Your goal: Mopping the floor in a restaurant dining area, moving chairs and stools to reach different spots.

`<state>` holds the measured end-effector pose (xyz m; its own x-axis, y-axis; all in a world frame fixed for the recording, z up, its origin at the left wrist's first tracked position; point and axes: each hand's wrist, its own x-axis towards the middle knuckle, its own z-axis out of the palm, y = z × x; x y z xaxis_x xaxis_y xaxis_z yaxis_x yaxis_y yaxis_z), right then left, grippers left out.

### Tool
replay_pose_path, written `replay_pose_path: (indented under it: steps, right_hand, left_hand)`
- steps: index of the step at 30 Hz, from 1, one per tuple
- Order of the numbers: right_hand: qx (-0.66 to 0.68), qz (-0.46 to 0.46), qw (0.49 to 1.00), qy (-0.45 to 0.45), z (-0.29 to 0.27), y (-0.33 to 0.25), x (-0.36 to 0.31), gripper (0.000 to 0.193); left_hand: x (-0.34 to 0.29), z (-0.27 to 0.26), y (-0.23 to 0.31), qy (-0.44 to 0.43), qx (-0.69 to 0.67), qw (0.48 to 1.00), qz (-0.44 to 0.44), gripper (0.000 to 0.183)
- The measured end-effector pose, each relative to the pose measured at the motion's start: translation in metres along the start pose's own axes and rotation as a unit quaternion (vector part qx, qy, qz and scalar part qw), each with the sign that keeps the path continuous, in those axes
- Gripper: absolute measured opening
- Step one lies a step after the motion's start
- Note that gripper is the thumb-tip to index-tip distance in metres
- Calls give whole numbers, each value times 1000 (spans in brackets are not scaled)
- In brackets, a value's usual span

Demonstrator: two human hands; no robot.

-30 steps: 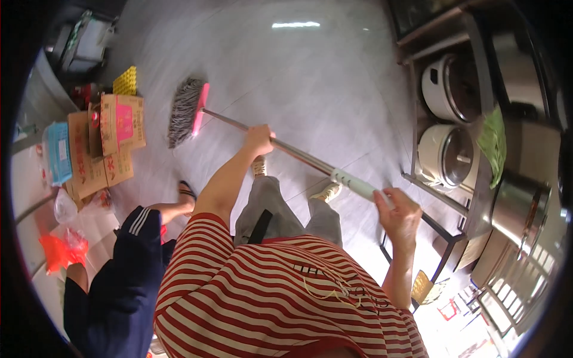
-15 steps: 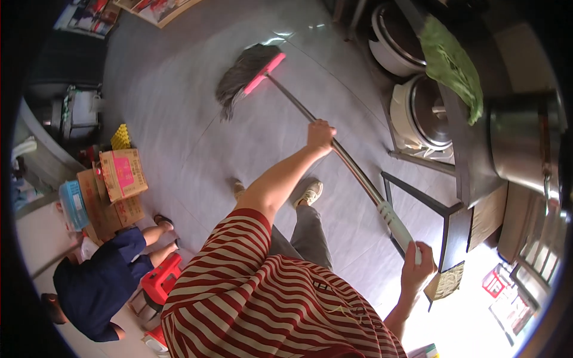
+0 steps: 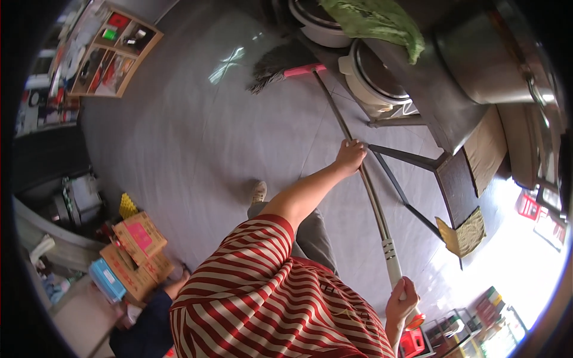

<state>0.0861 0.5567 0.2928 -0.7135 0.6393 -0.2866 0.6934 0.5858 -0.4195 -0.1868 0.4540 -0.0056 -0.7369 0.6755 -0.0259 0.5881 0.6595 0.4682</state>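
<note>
A mop with a long metal pole slants across the floor in front of me. Wrapped round the middle of its pole is my left hand. My right hand is closed on the pale grip at the top end, close to my body. At the far end, the grey mop strands hang from a pink head bar and lie on the tiled floor. The strands reach the foot of the rack with the cookers.
Lidded cookers sit on a low rack at right, under a counter with a green cloth and a large metal pot. Cardboard boxes are stacked at left beside a person in dark clothing. A wooden shelf unit stands far left.
The mop head has swung right toward the cooker rack. Both hands stay on the pole, the left further right, the right lower. My view has turned, and the seated person is mostly out of it.
</note>
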Motion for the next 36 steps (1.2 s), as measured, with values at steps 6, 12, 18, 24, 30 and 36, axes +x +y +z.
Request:
replay_pose_path:
  steps: [6,12,18,24,30,36]
  right_hand:
    - [31,25,998,47,44,-28,-37,11]
    - [35,104,984,140,81,-60,-70,12]
    - [76,201,959,183,113,-142,-105,10]
    - [111,300,924,211,158,-169,-184,10]
    - [98,370,871,307,195,-173,-335,12]
    - [82,486,801,338,231,-208,-541,16]
  left_hand:
    - [-15,-9,-33,-141,36,988,44,25]
    - [-9,-22,-71,-261,39,953,150,22]
    - [5,-32,-134,-411,61,863,288,25]
    - [-48,-44,-126,-496,172,807,271,20]
    - [-182,-33,-92,-509,192,734,407,13]
    - [-378,-34,-45,-545,154,655,500,10]
